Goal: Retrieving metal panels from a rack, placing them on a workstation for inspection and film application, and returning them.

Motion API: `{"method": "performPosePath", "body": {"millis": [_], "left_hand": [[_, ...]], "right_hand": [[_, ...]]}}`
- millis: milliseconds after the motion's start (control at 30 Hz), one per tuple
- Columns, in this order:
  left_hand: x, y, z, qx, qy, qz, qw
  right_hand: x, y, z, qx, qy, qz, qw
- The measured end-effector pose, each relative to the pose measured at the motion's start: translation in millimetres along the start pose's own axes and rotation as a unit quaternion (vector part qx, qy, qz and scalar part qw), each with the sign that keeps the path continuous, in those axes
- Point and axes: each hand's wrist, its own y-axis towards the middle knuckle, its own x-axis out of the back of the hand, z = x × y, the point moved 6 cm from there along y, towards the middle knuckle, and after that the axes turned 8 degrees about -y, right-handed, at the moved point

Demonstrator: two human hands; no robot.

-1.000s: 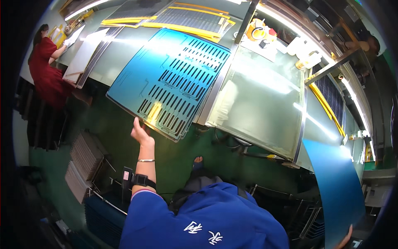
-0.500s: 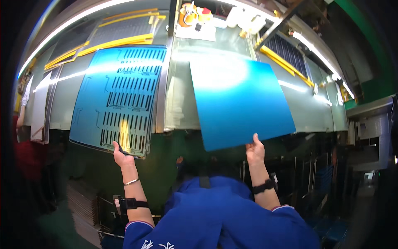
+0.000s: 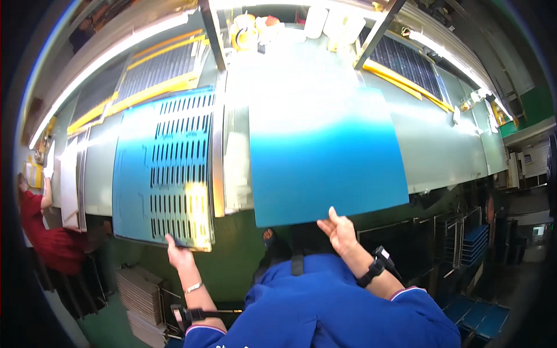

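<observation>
To the left lies a blue sheet with rows of dark slots (image 3: pixel 133 174), over other sheets whose edges show at its right side. My left hand (image 3: pixel 181 256) grips its near edge, thumb on top and the other fingers hidden underneath. A plain blue sheet (image 3: pixel 331 174) rests on the bench in front of me, its far part washed out by glare. Just below its near edge is my right hand (image 3: pixel 341 233), open, fingers apart; whether a fingertip touches the sheet is hard to tell.
Yellow-edged dark panels (image 3: pixel 406 64) stand along the back of the pale bench (image 3: pixel 447 151). An orange and white object (image 3: pixel 243 35) sits at the far middle. A person in red (image 3: pixel 49 220) works at far left. Stacked sheets (image 3: pixel 139 296) stand low on the left.
My right hand has loosened from the plain sheet's near edge and moved left and down. My left hand keeps its hold on the slotted sheet. The whole view has shifted.
</observation>
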Motion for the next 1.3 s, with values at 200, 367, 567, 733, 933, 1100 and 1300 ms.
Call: {"method": "performPosePath", "body": {"millis": [200, 367, 567, 733, 933, 1100, 1300], "left_hand": [[-103.7, -149.5, -21.8, -0.424, 0.411, 0.101, 0.801], [-116.6, -182.6, 108.6, -0.002, 0.506, 0.312, 0.804], [-115.1, -183.5, 164.1, 0.27, 0.314, 0.253, 0.874], [-133.3, -183.1, 133.2, 0.237, 0.326, 0.308, 0.862], [-163.6, -206.9, 100.2, 0.233, 0.308, 0.37, 0.845], [-173.2, -203.7, 93.7, 0.221, 0.308, 0.351, 0.856], [-213.3, -161.2, 98.1, -0.181, 0.495, 0.467, 0.71]], "right_hand": [[29.1, 0.7, -11.1, -0.082, -0.015, 0.037, 0.996], [41.9, 9.2, -5.9, -0.09, 0.084, 0.082, 0.989], [52.9, 16.0, 7.3, 0.01, 0.127, 0.017, 0.992], [33.4, -14.2, 29.9, 0.073, 0.151, 0.019, 0.986], [14.7, -57.0, 62.1, 0.118, 0.117, 0.066, 0.984], [21.6, -61.1, 72.1, 0.136, 0.039, 0.016, 0.99], [22.0, -88.3, 90.0, 0.143, 0.004, -0.001, 0.99]]}}
